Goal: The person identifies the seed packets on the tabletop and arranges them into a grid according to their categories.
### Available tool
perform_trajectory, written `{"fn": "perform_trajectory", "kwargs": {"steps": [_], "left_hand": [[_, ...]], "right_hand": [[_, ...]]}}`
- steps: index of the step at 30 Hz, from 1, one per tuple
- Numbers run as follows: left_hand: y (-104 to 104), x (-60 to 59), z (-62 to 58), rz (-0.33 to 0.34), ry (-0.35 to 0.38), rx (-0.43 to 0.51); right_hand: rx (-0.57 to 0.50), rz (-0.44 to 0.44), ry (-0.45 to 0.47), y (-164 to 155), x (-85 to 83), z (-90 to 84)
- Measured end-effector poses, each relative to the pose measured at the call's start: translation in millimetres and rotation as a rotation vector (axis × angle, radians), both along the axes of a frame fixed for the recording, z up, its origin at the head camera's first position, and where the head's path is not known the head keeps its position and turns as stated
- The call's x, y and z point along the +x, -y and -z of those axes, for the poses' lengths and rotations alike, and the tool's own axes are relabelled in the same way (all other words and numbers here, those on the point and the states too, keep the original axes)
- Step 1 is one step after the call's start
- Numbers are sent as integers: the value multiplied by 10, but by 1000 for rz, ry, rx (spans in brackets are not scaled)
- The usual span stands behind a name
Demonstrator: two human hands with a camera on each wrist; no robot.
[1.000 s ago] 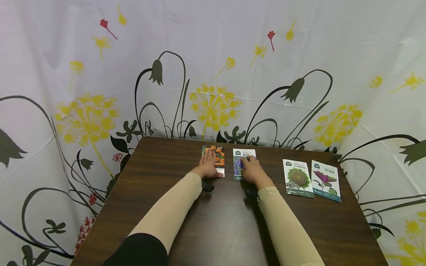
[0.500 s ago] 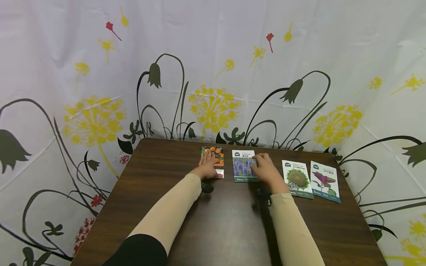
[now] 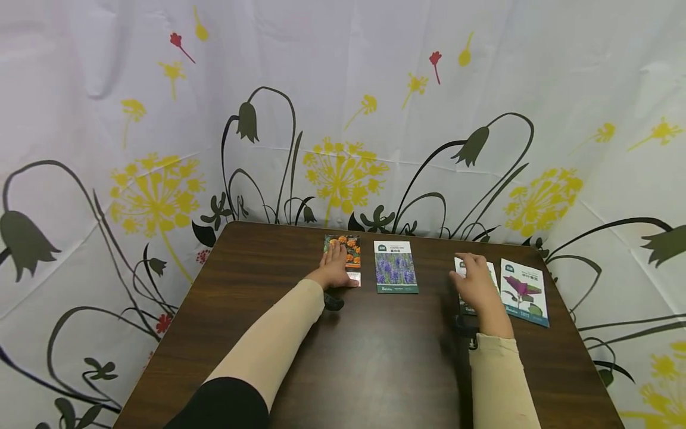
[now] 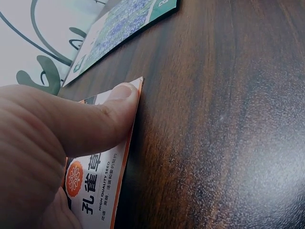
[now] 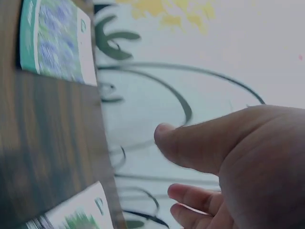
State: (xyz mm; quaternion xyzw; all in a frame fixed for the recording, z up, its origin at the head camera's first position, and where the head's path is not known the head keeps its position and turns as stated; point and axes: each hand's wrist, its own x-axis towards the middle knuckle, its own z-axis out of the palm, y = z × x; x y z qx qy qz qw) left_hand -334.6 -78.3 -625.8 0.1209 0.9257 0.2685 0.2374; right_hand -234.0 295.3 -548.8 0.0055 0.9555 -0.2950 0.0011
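My left hand (image 3: pixel 334 268) rests with spread fingers on a seed packet with orange flowers (image 3: pixel 354 251), near the table's far edge. In the left wrist view, its thumb (image 4: pixel 112 114) lies on the packet's white label. My right hand (image 3: pixel 477 286) is over a seed packet with a green flower head (image 5: pixel 88 210), hiding much of it in the head view. The right wrist view shows its thumb and fingers apart, with nothing between them and the hand raised off the table. Between the hands lies a seed packet with purple flowers (image 3: pixel 395 268).
Right of the green-flower packet lies a seed packet with a magenta flower (image 3: pixel 524 292), slightly turned. The packets lie on a dark wooden table (image 3: pixel 370 363). Behind it hangs a white curtain (image 3: pixel 343 77) printed with flowers.
My right hand has let go of the purple-flower packet and moved right, over the green-flower packet. The purple-flower packet stays on the table. My left hand has not moved.
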Motion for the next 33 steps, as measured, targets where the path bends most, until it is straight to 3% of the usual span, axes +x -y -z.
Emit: {"fn": "perform_trajectory", "kwargs": {"steps": [5,11,14,20,25,33], "left_hand": [[1,51,-58,7,-19,11],[3,56,-44,1,-7,31],[2,32,-13,-1,4,33],[0,-17,26,-18,17,46],[-6,-48,30,-6,37,11],[-21,-85,49,-9,51,-20]], "right_hand": [[-15,58,47,-277,62,52],[36,14,106,-424,56,487],[32,0,114,-418,32,619],[49,14,110,-381,0,630],[35,32,153,-341,13,657],[44,29,143,-253,42,658]]}}
